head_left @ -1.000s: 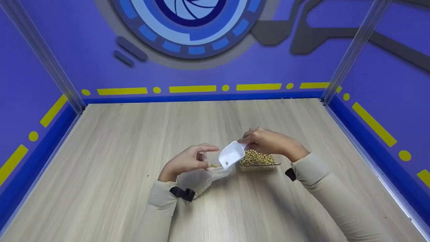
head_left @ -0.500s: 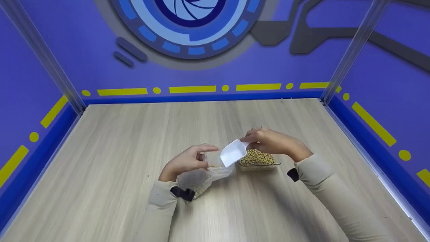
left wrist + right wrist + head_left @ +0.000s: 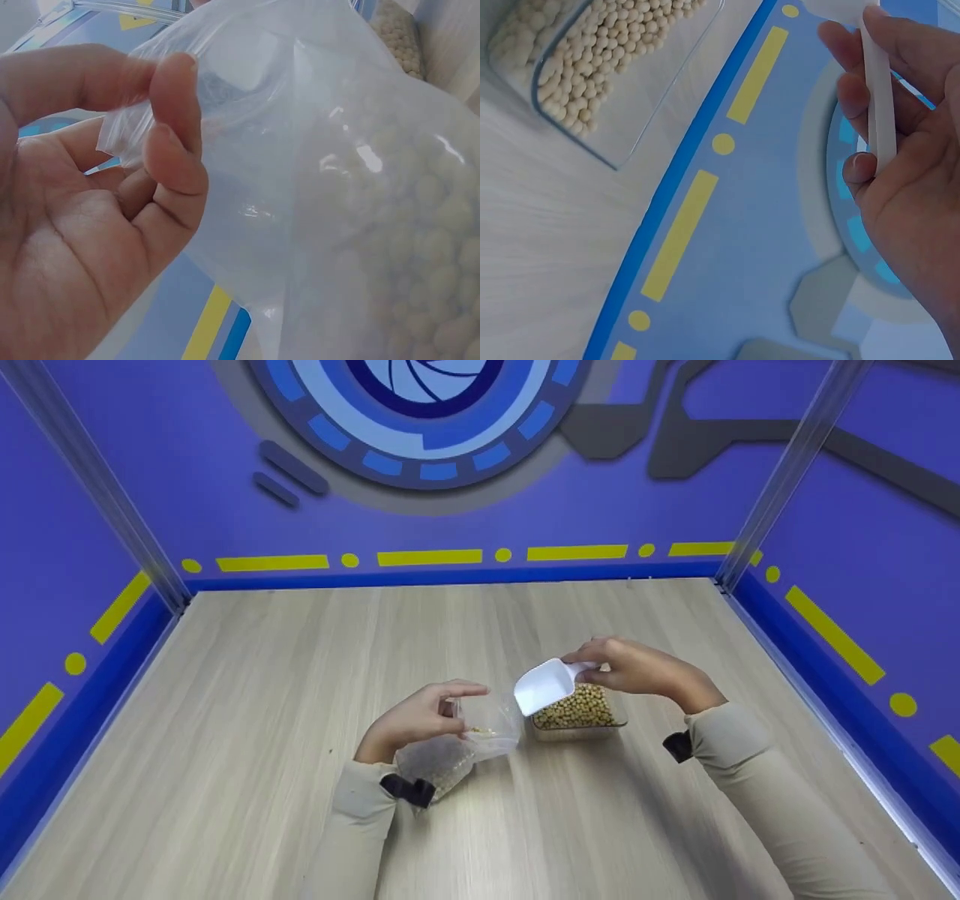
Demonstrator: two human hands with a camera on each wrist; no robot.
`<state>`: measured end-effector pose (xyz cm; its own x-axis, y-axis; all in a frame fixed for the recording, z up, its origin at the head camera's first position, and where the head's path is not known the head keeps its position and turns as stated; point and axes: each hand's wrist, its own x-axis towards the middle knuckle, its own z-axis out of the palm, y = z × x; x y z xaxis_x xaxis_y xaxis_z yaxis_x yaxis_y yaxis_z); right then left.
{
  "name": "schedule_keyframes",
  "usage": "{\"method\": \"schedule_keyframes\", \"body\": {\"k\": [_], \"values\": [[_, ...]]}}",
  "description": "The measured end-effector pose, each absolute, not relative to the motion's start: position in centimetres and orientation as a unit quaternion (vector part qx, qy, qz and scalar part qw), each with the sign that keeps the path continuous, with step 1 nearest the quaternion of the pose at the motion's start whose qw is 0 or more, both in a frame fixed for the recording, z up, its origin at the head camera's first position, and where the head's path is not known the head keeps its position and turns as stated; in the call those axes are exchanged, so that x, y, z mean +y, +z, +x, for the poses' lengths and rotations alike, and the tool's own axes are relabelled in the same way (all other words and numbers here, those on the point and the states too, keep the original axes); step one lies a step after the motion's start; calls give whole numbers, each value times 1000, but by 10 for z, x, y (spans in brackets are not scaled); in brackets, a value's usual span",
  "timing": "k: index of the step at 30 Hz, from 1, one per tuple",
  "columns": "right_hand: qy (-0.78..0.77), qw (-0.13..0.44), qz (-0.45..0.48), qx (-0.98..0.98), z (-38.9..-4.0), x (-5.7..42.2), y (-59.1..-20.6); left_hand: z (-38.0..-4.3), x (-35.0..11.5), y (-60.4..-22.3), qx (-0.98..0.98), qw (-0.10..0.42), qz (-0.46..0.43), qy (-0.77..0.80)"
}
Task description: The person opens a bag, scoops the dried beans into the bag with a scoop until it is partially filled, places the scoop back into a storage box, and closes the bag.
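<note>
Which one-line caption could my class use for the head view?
Left hand holding a plastic bag, right hand gripping a white scoop, with a clear container of beans on the table.

A booth-like work area, walled on 3 sides: blue-violet panels stand behind the bench (image 3: pixel 255 720) and at its left and right, with 2 metal posts (image 3: pixel 94 472) marking the far corners. The back panel (image 3: pixel 660 521) carries bold, spaceship-style artwork, including a large round emblem (image 3: pixel 439 474) and grey angular shapes (image 3: pixel 607 431). Yellow bars and dots (image 3: pixel 430 558) run low around the walls. The bench has a pale wood-grain top, lit brightly along its right edge. What building houses the booth cannot be told.
</note>
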<state>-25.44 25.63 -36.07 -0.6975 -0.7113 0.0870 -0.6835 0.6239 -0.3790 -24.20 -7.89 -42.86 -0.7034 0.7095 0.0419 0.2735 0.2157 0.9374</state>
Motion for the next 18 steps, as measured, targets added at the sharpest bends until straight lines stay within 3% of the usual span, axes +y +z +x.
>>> {"method": "schedule_keyframes", "body": {"k": [18], "values": [[-123,-6,-361,924,-260,298,-360,-241,-79,-426,748,211,331,535]]}}
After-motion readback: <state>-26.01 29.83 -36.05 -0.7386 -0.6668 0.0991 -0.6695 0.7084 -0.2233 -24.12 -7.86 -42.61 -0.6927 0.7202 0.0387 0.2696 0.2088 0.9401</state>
